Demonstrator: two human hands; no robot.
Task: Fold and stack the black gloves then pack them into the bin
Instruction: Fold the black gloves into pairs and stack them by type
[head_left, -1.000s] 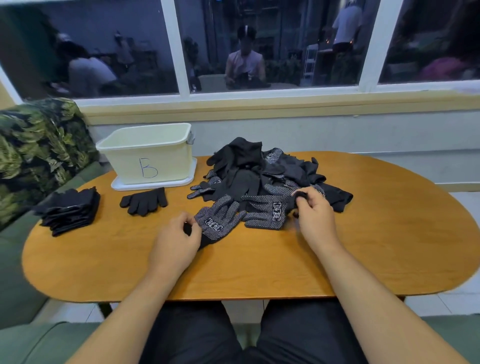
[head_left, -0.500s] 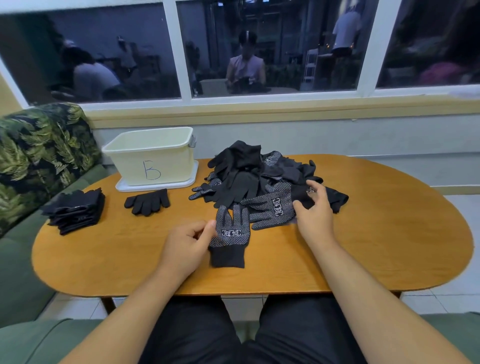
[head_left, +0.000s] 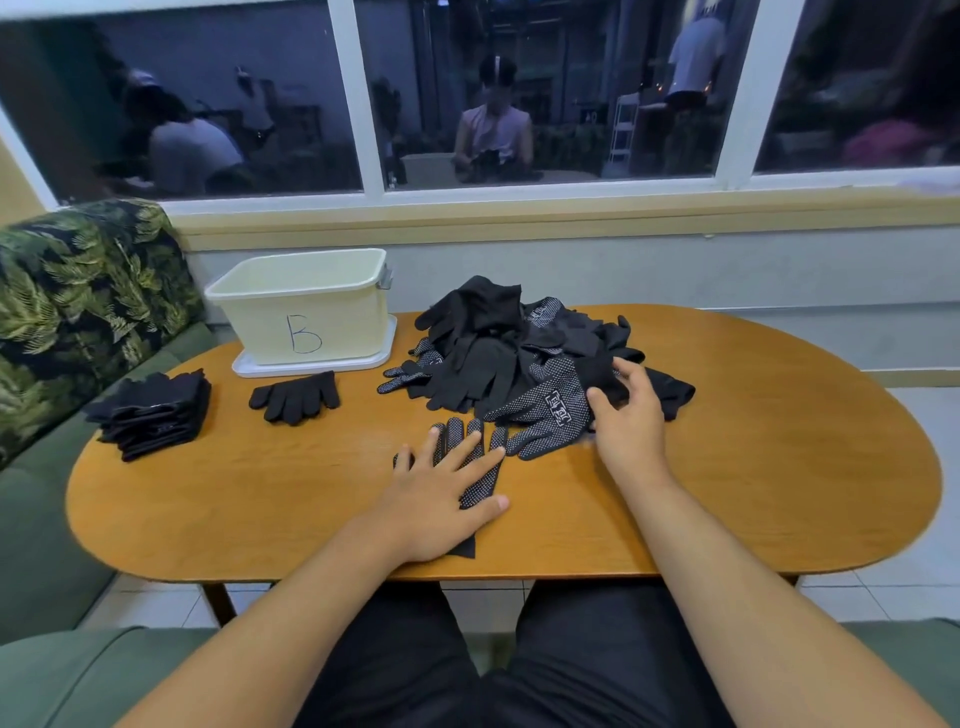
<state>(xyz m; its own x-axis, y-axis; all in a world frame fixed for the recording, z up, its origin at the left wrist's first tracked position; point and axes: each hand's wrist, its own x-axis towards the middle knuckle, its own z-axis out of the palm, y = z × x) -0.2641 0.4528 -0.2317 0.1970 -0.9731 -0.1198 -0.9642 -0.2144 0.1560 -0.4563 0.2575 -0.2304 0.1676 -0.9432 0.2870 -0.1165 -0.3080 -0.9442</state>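
A black dotted glove (head_left: 480, 467) lies flat on the table (head_left: 779, 467), in front and to the right of the bin (head_left: 306, 312). The left hand (head_left: 441, 499) presses it, fingers straight and spread. The right hand (head_left: 631, 421), loosely open, touches the cuff of a second glove (head_left: 550, 415) with an unreadable white logo, at the edge of the glove pile (head_left: 493, 338) right of the bin. The cream bin is hand-marked "B". A folded pair (head_left: 296, 397) lies in front of it, a folded stack (head_left: 156, 413) front-left.
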